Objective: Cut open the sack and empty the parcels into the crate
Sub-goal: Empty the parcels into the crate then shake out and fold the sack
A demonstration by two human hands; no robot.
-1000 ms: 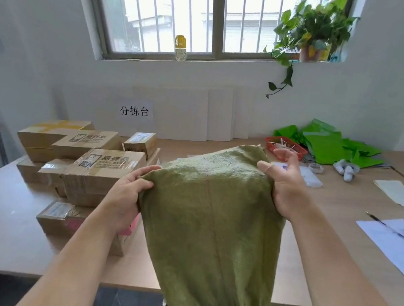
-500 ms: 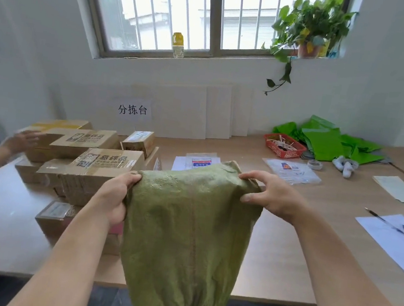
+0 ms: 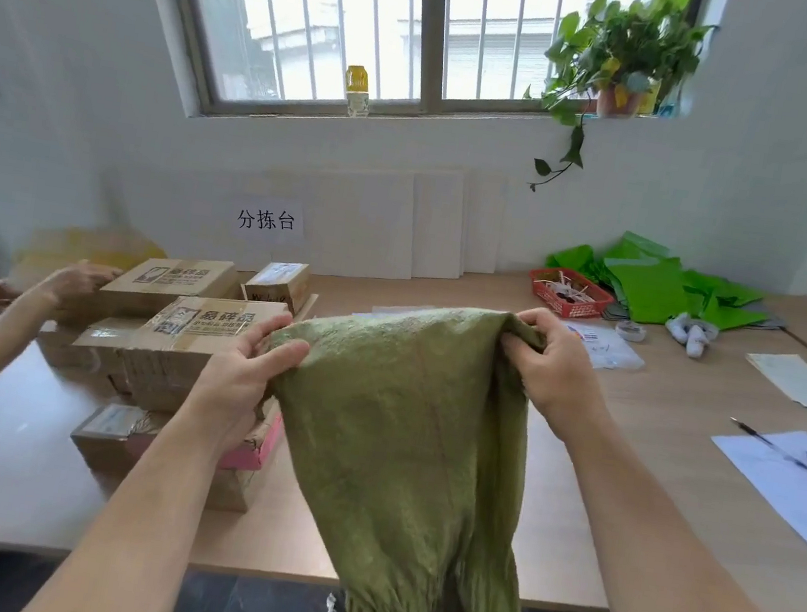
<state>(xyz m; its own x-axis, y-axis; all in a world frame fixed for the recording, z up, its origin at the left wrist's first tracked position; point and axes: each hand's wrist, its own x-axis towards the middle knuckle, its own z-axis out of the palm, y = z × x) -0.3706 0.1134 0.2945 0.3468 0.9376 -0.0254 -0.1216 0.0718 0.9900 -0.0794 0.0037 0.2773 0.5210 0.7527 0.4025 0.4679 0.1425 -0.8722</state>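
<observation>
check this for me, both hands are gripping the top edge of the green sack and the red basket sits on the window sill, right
Not quite. In the head view the red basket sits on the table, not the sill. The left hand and right hand do grip the green sack at its top edge.

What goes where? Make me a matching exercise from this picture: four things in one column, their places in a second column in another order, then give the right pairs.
Things:
1. green sack
2. red basket
3. potted plant
4. pens

Places:
A. on the window sill, at the right
B. on the white paper, at the right of the table
C. held up by both hands, hanging past the table's near edge
D. at the back of the table, beside the bright green bags

Pairs: 1-C, 2-D, 3-A, 4-B
</observation>
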